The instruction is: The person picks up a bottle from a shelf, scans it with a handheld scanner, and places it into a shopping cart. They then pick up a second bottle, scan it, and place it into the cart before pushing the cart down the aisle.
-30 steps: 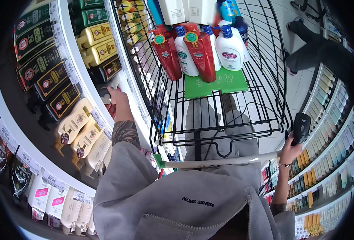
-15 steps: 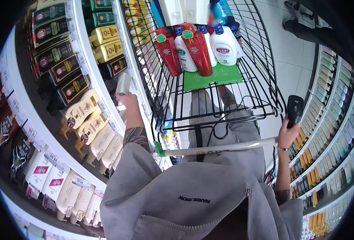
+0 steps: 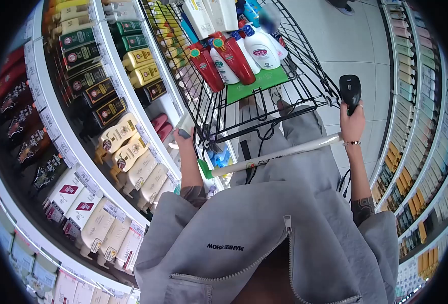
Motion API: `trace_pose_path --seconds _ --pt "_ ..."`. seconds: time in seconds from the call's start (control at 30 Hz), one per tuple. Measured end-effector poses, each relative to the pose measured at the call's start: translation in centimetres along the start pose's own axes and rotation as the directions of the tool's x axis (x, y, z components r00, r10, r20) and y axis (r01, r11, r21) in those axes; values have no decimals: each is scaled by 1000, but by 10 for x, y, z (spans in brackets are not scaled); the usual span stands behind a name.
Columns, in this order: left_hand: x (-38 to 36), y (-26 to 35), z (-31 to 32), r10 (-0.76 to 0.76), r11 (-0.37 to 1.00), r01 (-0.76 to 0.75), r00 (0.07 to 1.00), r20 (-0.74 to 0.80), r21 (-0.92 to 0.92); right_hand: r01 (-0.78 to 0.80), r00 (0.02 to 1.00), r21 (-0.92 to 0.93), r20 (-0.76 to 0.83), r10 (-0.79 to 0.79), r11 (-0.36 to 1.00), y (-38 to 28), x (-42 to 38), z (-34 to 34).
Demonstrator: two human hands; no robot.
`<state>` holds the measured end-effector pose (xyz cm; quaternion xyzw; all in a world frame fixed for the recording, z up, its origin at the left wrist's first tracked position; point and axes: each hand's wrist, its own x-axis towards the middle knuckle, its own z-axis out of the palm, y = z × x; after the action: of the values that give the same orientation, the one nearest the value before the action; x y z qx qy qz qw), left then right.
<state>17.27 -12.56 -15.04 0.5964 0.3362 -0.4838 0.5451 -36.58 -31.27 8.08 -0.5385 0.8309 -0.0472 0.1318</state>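
My left hand (image 3: pixel 185 144) is closed around a pale bottle with a grey cap (image 3: pixel 186 123), between the shelf and the cart's near left corner. Its label cannot be read. In my right hand (image 3: pixel 353 123) is a black handheld scanner (image 3: pixel 350 90), raised beyond the right end of the cart's handle (image 3: pixel 280 153). The wire shopping cart (image 3: pixel 264 124) stands before me. Inside it are red bottles (image 3: pixel 233 58), white bottles with blue caps (image 3: pixel 262 49) and large white bottles (image 3: pixel 199 19), several behind a green panel (image 3: pixel 259 83).
Shelves at left hold cream pump bottles (image 3: pixel 131 152), black bottles (image 3: pixel 107 111), yellow bottles (image 3: pixel 143 74) and two dark red items (image 3: pixel 161 125). A right-hand shelf (image 3: pixel 411 137) carries rows of small packages. Tiled floor (image 3: pixel 363 45) lies between; a person's shoe (image 3: pixel 345 9) shows at the top.
My left hand has drawn the pale bottle away from the shelf toward the cart, uncovering dark red items. My right hand has lifted the scanner upward and leftward. The view has turned slightly.
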Motion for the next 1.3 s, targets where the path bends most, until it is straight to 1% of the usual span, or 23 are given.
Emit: trace_pose_path --seconds 0.1,0.13,0.17,0.23,0.27,0.43,0.5,0.53,0.57,0.63,0.7,0.73,0.8,0.87,0.9,0.93,0.97,1.0,1.07,1.1,1.17,1.23,1.3 --pt "-39 6 11 153 976 -145 988 -36 164 -2 1000 22 -5 3 1000 -4 -1 -3" --pt "-64 6 27 252 949 -209 953 -170 235 -6 1000 28 -7 7 1000 -5 0 -3" --pt "-79 10 30 257 947 -214 952 -167 241 -4 1000 22 -7 5 1000 -5 -1 -3" --pt "-112 19 38 543 663 -394 838 -47 637 -14 1000 20 -4 14 1000 0 1 -2" --pt "-131 18 45 707 471 -587 697 116 658 -1 1000 31 10 1 1000 3 2 0" --pt "-225 51 74 759 449 -640 641 111 624 0 1000 113 20 -2 994 5 2 1" --pt "-275 72 80 811 326 -662 563 161 675 -2 1000 113 21 -1 994 5 3 1" --pt "-300 81 82 829 264 -703 515 217 661 -1 999 100 35 -2 995 6 2 0" --pt "-315 90 81 851 357 -779 499 165 516 14 999 107 36 -18 994 6 2 -1" --pt "-359 95 100 807 421 -890 455 376 175 33 998 202 42 -42 979 7 4 -3" --pt "-378 100 110 805 524 -843 443 395 -121 38 998 217 47 -50 975 12 6 -6" --pt "-384 99 119 813 518 -845 437 384 -136 102 994 240 15 -109 965 13 6 -12" --pt "-390 88 144 819 569 -688 428 382 -450 202 979 241 -41 -198 949 7 7 -27" --pt "-392 74 163 697 717 -520 518 496 -464 220 974 272 -15 -224 937 1 8 -46" --pt "-379 61 180 575 816 -234 435 693 -529 223 972 297 6 -235 928 -2 9 -58" --pt "-364 51 196 460 865 74 274 844 -496 240 961 381 35 -273 893 -11 8 -72" --pt "-337 58 187 62 736 644 242 968 -208 246 961 370 30 -276 896 -16 7 -84" --pt "-331 41 197 38 528 834 166 985 -161 188 936 435 193 -295 881 -19 5 -95" --pt "-317 14 187 180 897 308 396 900 -315 123 831 482 427 -355 867 -32 -1 -117" --pt "-330 -9 197 247 900 215 464 851 -378 116 760 479 521 -388 870 -47 -5 -132" --pt "-342 -32 203 244 959 32 413 878 -282 -34 584 556 686 -435 830 -63 -14 -151" --pt "-353 -49 209 203 967 43 462 864 -250 125 420 616 678 -604 778 -71 -22 -157" --pt "-358 -60 214 137 990 -62 647 750 -127 77 353 762 582 -733 642 -90 -33 -162"
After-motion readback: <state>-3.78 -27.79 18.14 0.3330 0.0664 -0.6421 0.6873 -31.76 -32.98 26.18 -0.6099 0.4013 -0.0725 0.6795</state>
